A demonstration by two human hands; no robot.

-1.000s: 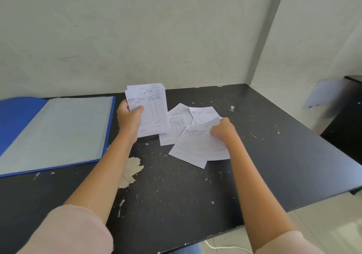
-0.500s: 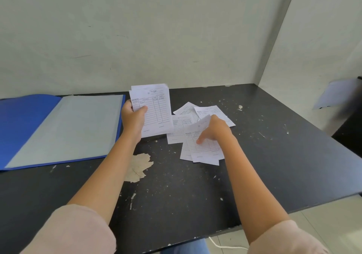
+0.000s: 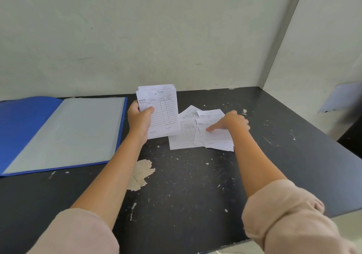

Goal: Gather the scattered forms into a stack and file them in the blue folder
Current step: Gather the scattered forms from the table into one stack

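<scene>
Pale pink sleeves pushed up both forearms; hands bare.

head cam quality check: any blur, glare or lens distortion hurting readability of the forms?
Head view: soft, even light, no glare on the black table. The stack of forms in the left hand is sharp enough to read "NOTA NO". The right hand on the loose forms looks slightly motion-blurred. Wide-angle bowing shows at the wall corner and table edges.

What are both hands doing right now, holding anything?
Left hand: closed on the stack of forms, held upright above the table.
Right hand: open, fingers pressing on the loose forms on the table; nothing gripped.
</scene>
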